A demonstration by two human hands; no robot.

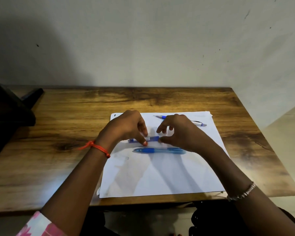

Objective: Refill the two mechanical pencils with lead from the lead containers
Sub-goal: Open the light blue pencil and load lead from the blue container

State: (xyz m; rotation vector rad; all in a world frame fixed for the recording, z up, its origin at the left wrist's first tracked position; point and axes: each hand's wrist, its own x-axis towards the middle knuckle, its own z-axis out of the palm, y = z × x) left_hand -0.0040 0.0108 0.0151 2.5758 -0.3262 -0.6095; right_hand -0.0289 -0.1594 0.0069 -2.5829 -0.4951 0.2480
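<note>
Clamped on the lead container (152,138) at its middle, the left grip (126,126) steadies it over the paper (160,176); the right grip (182,132) meets its right end, closure unclear; ease the cap straight off, tube level, so no lead spills; the blue pencil (158,150) lies just nearer, the silver pencil (198,123) beyond.

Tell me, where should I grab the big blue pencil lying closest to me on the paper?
Pinch the blue pencil at its darker grip sleeve, left of the middle, coming from above on the near side. It lies flat and crosswise on the paper, and the right hand crowds its right end.
</note>
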